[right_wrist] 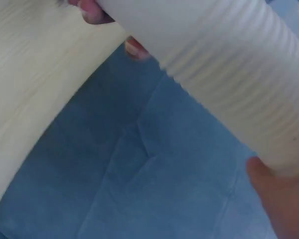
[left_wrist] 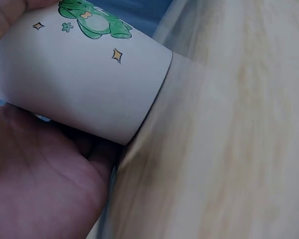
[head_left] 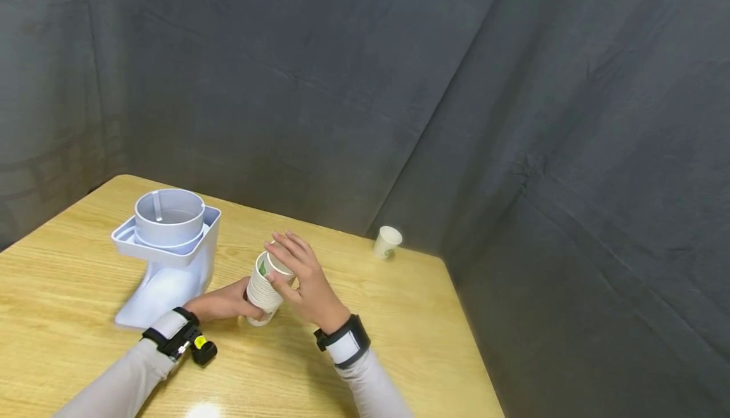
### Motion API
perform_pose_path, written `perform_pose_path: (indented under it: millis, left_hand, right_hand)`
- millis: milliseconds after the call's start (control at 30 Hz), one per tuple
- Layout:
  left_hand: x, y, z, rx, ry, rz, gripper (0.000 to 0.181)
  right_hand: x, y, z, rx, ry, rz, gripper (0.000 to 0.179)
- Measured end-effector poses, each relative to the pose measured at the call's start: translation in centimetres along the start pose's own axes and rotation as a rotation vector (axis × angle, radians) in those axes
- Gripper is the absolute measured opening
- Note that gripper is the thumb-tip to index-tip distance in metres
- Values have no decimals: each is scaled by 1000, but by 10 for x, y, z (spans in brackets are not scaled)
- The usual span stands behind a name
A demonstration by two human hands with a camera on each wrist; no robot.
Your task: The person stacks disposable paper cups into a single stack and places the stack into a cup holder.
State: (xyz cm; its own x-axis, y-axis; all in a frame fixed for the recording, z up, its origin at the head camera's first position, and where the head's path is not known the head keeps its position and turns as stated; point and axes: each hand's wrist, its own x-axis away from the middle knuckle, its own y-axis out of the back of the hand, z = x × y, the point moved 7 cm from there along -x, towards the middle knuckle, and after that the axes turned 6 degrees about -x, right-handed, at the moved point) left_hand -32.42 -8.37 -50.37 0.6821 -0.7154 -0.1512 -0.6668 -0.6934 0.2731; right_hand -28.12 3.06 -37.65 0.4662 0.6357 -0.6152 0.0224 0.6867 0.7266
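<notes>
My left hand point(head_left: 225, 301) grips a stack of white paper cups point(head_left: 263, 292) low down, its thumb across the lowest cup. The stack leans, mouths upward. In the left wrist view the lowest cup point(left_wrist: 84, 74) bears a green cartoon animal and small stars, its base near the tabletop. At the top, my right hand point(head_left: 310, 285) has its thumb on the near side and its fingers over the far side of the uppermost cup point(head_left: 279, 263), pinching it. Stacked rims point(right_wrist: 239, 74) show as ridges in the right wrist view, with the right thumb point(right_wrist: 274, 189) at their end.
A pale grey-white stand point(head_left: 171, 285) with a round open container point(head_left: 170, 212) on top is left of the hands. One paper cup point(head_left: 386, 242) stands at the back right of the wooden table point(head_left: 410, 323). Dark cloth point(head_left: 285, 88) hangs behind.
</notes>
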Motion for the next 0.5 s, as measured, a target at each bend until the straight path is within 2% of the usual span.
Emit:
perform_pose_path:
  millis: [67,133,300,400,500]
  left_hand:
    - [1,1,0,5,-6,2,57]
    - [1,1,0,5,-11,4,56]
    - [3,2,-1,-4,-10,2,56]
    - [3,3,1,-15,-2,-2,58]
    - [1,3,4,-26,29,-14,62]
  right_hand:
    - [0,-10,-1,33,-25,83,45]
    - [0,-17,-2,52,-35,129,43]
    - [0,-22,-1,44,-39,121,40]
    - [0,-19,-5,-100,-93,107,43]
    - [2,-10,-16,-365,-188,45,47]
